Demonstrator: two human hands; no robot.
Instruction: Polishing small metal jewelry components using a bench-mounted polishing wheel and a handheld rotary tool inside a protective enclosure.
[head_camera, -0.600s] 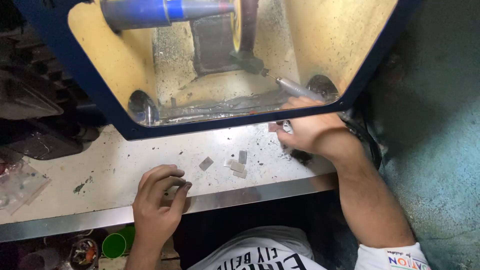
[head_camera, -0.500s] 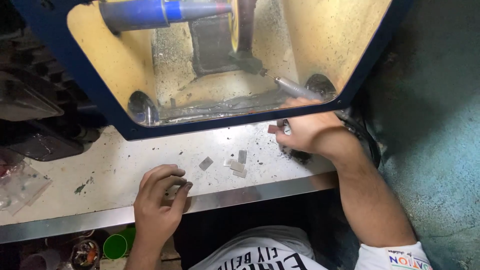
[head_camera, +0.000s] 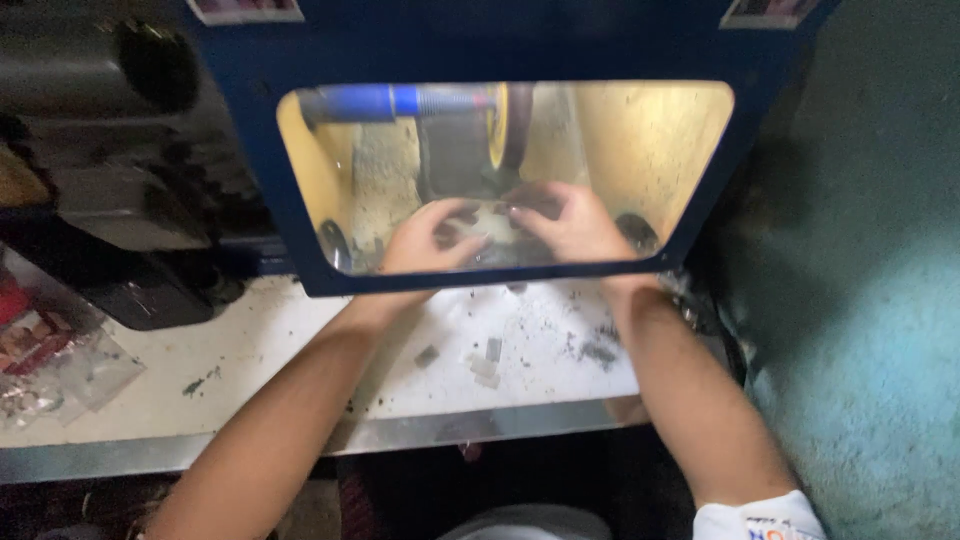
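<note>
1. Two hands work inside the blue-framed guard window (head_camera: 300, 240) of a bench grinding or polishing machine. The left hand (head_camera: 425, 240) and the right hand (head_camera: 570, 225) meet just below the wheel (head_camera: 512, 125), which turns on a blue shaft (head_camera: 385, 102).
2. Both hands are curled with fingertips drawn together around a small workpiece (head_camera: 492, 225). The piece shows only as a pale blur between them, so its kind cannot be told. Each hand appears to pinch one end of it.
3. The workpiece lies between the two hands, touching the fingertips of both, directly under the wheel and behind the lower edge of the guard.
4. As a judgement, the step goes well when both hands hold the piece firmly and steadily, keep fingertips clear of the wheel, and press lightly and evenly.
5. On the white desk (head_camera: 250, 370), near its front edge and between the forearms, lie several small grey pieces (head_camera: 487, 352) among dark grit.
6. At the left edge of the desk sits a clear plastic bag (head_camera: 60, 375).
</note>
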